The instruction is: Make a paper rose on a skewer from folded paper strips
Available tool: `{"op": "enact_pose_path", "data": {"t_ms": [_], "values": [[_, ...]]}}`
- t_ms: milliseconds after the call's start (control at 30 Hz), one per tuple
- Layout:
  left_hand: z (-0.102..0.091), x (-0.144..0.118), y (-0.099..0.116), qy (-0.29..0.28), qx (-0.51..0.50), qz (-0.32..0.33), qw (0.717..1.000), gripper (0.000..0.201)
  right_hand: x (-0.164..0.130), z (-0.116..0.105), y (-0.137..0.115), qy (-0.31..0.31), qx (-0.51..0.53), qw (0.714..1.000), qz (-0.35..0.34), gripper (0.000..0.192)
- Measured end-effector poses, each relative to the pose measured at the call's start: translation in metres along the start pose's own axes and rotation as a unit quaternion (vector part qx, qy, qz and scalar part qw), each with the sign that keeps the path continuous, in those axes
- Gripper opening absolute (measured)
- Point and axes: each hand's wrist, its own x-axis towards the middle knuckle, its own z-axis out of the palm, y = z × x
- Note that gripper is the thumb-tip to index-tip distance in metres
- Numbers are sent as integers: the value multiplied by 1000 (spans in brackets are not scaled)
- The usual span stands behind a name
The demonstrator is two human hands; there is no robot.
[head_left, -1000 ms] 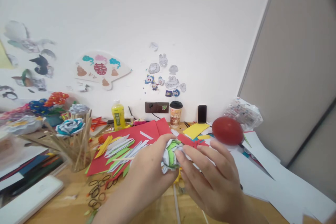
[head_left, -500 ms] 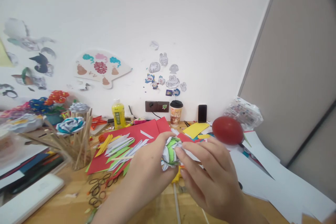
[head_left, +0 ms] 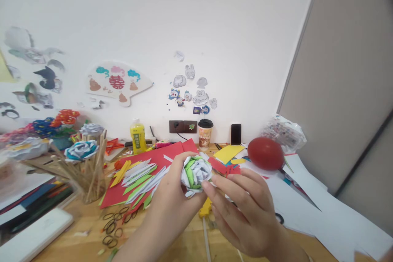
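Note:
A white and green paper flower point(head_left: 195, 173) is held above the wooden table, low in the middle of the view. My left hand point(head_left: 172, 198) cups it from the left and below. My right hand point(head_left: 242, 208) pinches its right edge with thumb and fingertips. Beneath my hands lies a yellow-handled tool point(head_left: 205, 209) with a thin white stick. Loose white, green and yellow paper petals point(head_left: 138, 174) are spread on a red paper sheet point(head_left: 153, 159) just left of my left hand.
A red balloon point(head_left: 265, 153) sits right of the flower on white sheets point(head_left: 310, 200). Along the wall stand a yellow bottle point(head_left: 138, 136), a lidded cup point(head_left: 205, 134) and a phone point(head_left: 236, 134). A holder of sticks with paper flowers point(head_left: 84, 163) and rubber bands point(head_left: 112, 225) lie left.
The paper flower has been lifted a little and turned, so its face shows more. My right fingers have shifted to its lower right edge.

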Motion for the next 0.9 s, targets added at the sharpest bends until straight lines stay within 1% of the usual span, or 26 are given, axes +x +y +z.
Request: {"op": "enact_pose_path", "data": {"t_ms": [100,233,400,500,600,667,833,900], "values": [[-1,1,0,1,2,-5,1000,36,-1,2,1,-3,10,1000,1,26],[0,1,-1,2,6,-5,1000,36,-1,1,3,9,36,999,30,26],[3,0,-2,17,29,-19,999,38,-1,2,1,-16,52,997,52,28],[4,0,-3,28,46,-9,999,39,-2,3,0,-17,32,998,46,27],[3,-1,-4,22,54,15,998,40,-1,2,2,-13,13,999,30,28],[1,-1,-3,-1,50,30,998,42,1,-1,6,-21,36,999,29,28],[-8,0,-1,-101,43,71,991,42,4,-10,18,-59,145,987,21,24],[-10,0,0,-119,32,78,989,40,4,-12,21,-59,158,986,17,24]]}}
